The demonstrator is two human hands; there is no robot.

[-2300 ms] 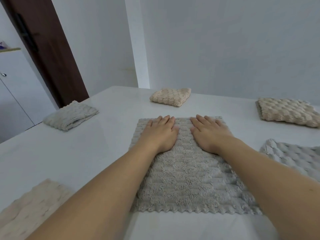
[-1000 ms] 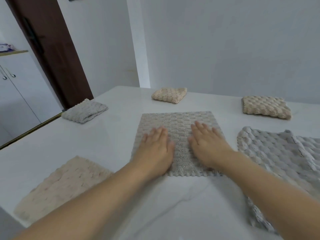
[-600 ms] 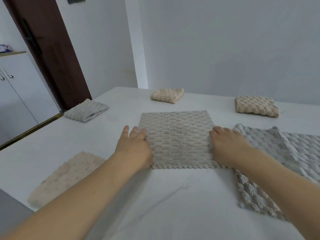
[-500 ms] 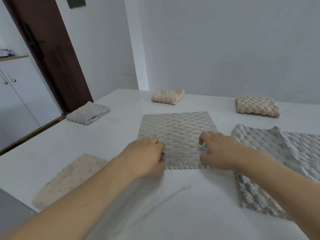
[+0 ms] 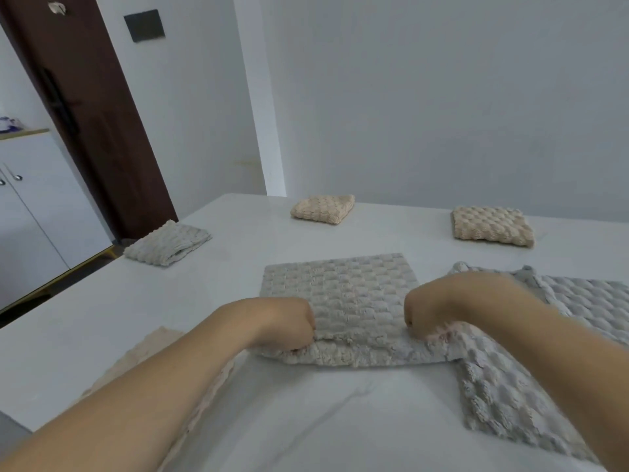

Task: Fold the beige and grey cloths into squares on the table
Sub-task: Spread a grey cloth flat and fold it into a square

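Fingers of the left hand (image 5: 286, 323) and the right hand (image 5: 430, 313) are curled round the two near corners of the grey cloth (image 5: 340, 294), which lies flat mid-table (image 5: 340, 420) with its near edge raised a little off the top. The step in hand looks like the first fold. Next, both corners should travel together over to the far edge and land square on it, or the halves will sit skewed. Three folded cloths sit behind; two unfolded ones lie alongside.
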